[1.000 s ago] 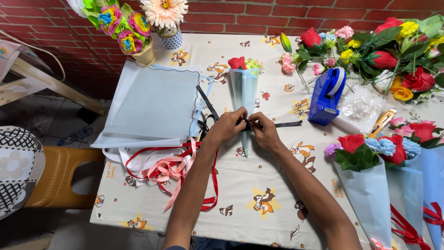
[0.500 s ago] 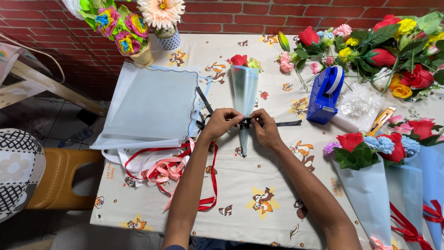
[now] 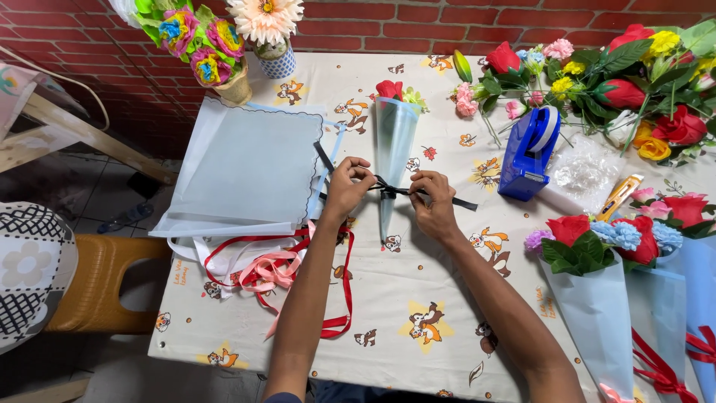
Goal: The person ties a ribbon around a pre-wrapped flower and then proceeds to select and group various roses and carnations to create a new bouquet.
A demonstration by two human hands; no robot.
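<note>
A small flower cone (image 3: 393, 149) lies flat in the middle of the desk (image 3: 418, 298), with its pointy end toward the person. It is pale blue wrap with a red rose (image 3: 388, 89) poking out of the wide top. A thin black ribbon (image 3: 447, 197) goes around the narrow part of the cone.

The left hand (image 3: 347, 188) is closed, pinching the ribbon on one side of the knot. The right hand (image 3: 432, 201) is closed too, pinching the ribbon on the other side. One loose end of the ribbon sticks out past the right hand, and the other runs up toward the stack of blue wrap sheets (image 3: 250, 168).

The cone looks very light and thin. The wrap is probably crinkly and easy to squash, so a hard squeeze could dent it. The ribbon looks soft, floppy and a bit slippery, so it needs a tight pinch with the fingertips, close to the knot. The best place to hold the cone seems to be the narrow part, where the stem makes it firmer. The rose looks easy to crush, so it is better left alone.

A blue tape holder (image 3: 531, 153) stands just beside the right hand, and red and pink ribbons (image 3: 283, 269) lie near the left arm.
</note>
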